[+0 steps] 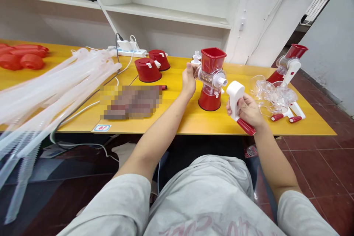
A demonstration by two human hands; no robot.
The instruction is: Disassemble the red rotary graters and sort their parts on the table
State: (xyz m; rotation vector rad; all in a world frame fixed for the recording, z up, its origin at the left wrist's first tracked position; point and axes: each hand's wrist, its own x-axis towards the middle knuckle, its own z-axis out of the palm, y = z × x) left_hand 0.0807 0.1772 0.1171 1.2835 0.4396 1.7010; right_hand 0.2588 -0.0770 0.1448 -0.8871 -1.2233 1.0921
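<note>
A red and clear rotary grater (210, 79) stands upright on the yellow table (193, 118), with a red hopper on top and a white hub facing right. My left hand (188, 80) rests against its left side, fingers closed on the clear drum. My right hand (249, 110) is just right of the grater and grips a white crank handle with a red grip (238, 105), held apart from the hub.
Two red bases (151, 67) sit behind to the left, near a white power strip (127, 48). Clear drums and more crank handles (276, 99) lie at the right, with another assembled grater (289, 67). Translucent plastic strips (49, 88) cover the left. White shelves behind.
</note>
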